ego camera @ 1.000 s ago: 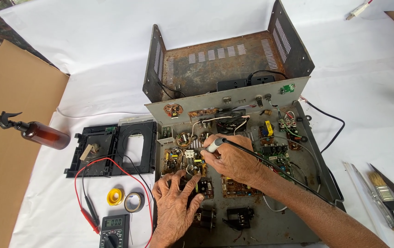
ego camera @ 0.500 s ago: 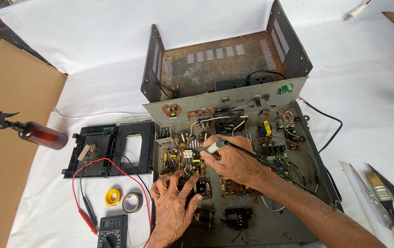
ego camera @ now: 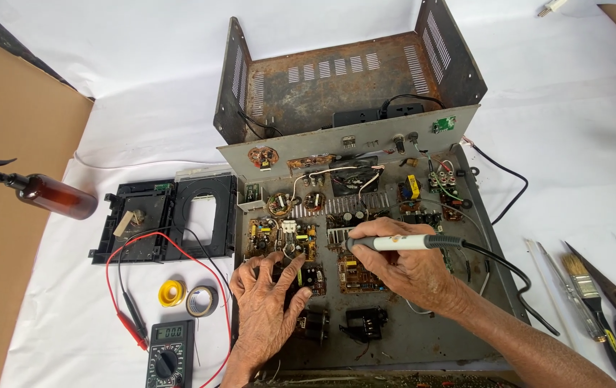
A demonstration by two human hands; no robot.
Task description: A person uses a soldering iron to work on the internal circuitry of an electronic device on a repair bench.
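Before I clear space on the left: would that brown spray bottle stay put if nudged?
Probably not. The brown spray bottle lies on its side on the white cloth, so its round body may roll. It looks like glass, so likely breakable and rather heavy. Its black nozzle might stop it.

A white-handled soldering iron (ego camera: 401, 243) lies level above the opened grey chassis's crowded circuit boards (ego camera: 300, 237).

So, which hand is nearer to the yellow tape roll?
Left. The left hand rests just right of the yellow tape roll; the right hand, holding the soldering iron, is farther right.
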